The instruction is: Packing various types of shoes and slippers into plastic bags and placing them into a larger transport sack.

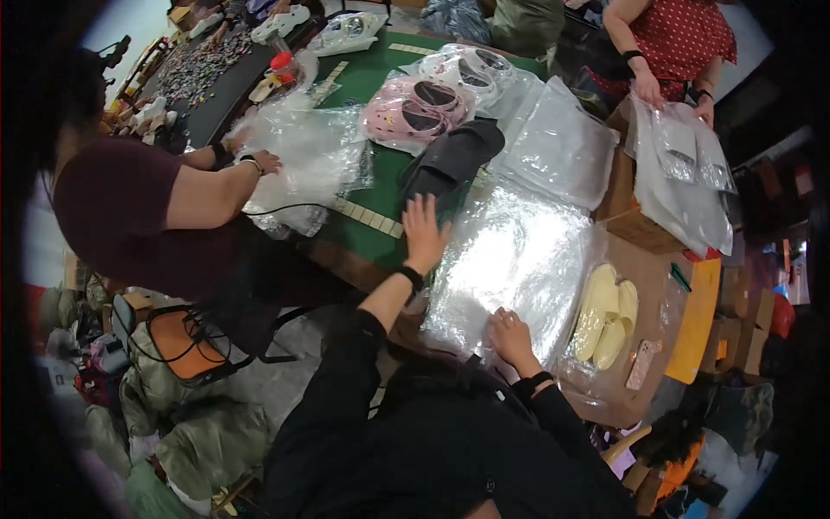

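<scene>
My left hand (425, 235) reaches forward, open with its fingers spread, just short of a pair of black slippers (445, 164) on the green mat; it holds nothing. On a stack of clear plastic bags (519, 251) in front of me rests my right hand (512, 337), its fingers slightly bent and apart on the film near the bags' close edge. Pale yellow slippers (598, 324) lie to the right of that stack. Beyond the black pair sit pink clogs (413, 111) and white clogs (471, 71), both in clear bags.
At the left, a person in a dark top (147, 208) handles clear bags (303, 156). Another in a red dotted dress (679, 43) handles bagged items over a cardboard box (618, 186). A phone (642, 363) lies at the table's right. An orange-seated chair (186, 342) stands lower left.
</scene>
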{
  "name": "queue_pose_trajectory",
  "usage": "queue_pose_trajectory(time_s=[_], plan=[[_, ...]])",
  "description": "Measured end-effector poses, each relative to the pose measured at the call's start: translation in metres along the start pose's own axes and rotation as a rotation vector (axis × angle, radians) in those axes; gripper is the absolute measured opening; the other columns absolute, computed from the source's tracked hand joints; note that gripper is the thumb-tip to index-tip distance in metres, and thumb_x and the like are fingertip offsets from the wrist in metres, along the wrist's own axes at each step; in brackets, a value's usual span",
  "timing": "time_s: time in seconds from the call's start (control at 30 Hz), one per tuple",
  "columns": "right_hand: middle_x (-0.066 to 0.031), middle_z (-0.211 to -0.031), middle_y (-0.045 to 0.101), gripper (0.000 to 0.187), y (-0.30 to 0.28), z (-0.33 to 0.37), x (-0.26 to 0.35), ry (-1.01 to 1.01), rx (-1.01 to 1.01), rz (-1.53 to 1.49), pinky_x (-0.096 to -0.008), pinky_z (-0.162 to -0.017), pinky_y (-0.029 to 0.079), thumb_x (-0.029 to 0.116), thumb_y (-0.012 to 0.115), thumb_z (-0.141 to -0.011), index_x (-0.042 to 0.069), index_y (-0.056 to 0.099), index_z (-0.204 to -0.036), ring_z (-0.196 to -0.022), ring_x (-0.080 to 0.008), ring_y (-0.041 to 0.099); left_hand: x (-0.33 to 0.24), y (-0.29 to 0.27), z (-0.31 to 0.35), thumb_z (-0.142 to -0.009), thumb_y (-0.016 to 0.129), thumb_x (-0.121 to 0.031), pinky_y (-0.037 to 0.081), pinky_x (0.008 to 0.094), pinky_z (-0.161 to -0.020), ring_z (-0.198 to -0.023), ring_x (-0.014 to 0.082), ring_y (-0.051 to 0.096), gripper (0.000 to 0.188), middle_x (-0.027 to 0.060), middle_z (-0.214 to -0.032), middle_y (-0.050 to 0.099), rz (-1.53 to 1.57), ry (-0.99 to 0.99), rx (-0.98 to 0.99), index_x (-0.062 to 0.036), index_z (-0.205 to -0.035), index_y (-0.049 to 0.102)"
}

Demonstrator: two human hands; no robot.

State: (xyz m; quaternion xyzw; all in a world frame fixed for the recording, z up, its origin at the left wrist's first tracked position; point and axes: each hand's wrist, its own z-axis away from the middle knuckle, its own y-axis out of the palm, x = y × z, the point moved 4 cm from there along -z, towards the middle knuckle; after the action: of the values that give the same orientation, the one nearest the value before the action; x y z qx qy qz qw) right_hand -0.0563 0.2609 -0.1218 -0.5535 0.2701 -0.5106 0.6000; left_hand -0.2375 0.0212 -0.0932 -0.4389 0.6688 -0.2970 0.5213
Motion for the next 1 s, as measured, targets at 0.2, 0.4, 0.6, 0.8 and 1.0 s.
queue_pose_trajectory(time_s=[0.2,0.4,0.6,0.8,1.0], plan=[[-0.0115,-0.139,0.034,0.052,0.012,-0.014,0.002,0.061,0.212,-0.017,-0.0487,-0.092,0.037,0.026,0.057,-0.079,0.013,0.044,-0.128,-0.123,-0.0342,0.036,0.052,0.011,-0.075,-0.065,0.071,-0.053,0.014,0.0588,-0.102,-0.13,0.0414,0.019,0.107,0.0244,-0.141,0.023,-0.026,-0.499,0.278,-0.0123,-0.142,0.01],[-0.0128,-0.138,0.035,0.054,0.015,-0.016,0.009,0.044,0.172,0.0,-0.0492,-0.092,0.037,0.027,0.059,-0.077,0.012,0.044,-0.127,-0.124,-0.035,0.036,0.113,0.026,-0.1,-0.06,0.078,-0.041,0.042,0.0427,-0.089,-0.106,0.0377,0.052,0.104,0.0244,-0.133,0.037,0.398,-0.395,0.183,-0.0047,-0.139,0.02],[-0.014,-0.136,0.038,0.053,0.02,-0.01,0.001,0.083,0.142,-0.027,-0.0506,-0.093,0.037,0.026,0.058,-0.077,0.01,0.045,-0.126,-0.122,-0.0377,0.038,0.053,0.026,-0.102,-0.065,0.072,-0.026,0.046,0.0323,-0.077,-0.089,0.0249,0.06,0.062,0.0188,-0.101,0.061,0.768,-0.428,0.195,0.0096,-0.11,0.051],[-0.0105,-0.131,0.043,0.049,-0.038,-0.024,0.001,0.235,-0.094,-0.919,-0.0453,-0.094,0.037,0.034,0.051,-0.086,0.013,0.042,-0.129,-0.117,-0.029,0.043,-0.037,-0.046,-0.031,-0.078,0.057,-0.012,0.051,0.031,-0.076,-0.087,0.0192,0.059,0.041,0.0112,-0.099,0.057,1.552,-0.543,0.791,-0.0006,-0.115,0.045],[-0.0093,-0.119,0.052,0.037,-0.037,-0.037,-0.034,0.288,-0.273,-2.106,-0.0378,-0.093,0.042,0.024,0.047,-0.091,0.007,0.042,-0.125,-0.104,-0.0243,0.053,-0.106,-0.08,0.089,-0.087,0.05,-0.03,0.053,0.029,-0.063,-0.076,0.015,0.063,0.039,0.0084,-0.102,0.062,1.548,-0.768,1.34,-0.0068,-0.119,0.05]])
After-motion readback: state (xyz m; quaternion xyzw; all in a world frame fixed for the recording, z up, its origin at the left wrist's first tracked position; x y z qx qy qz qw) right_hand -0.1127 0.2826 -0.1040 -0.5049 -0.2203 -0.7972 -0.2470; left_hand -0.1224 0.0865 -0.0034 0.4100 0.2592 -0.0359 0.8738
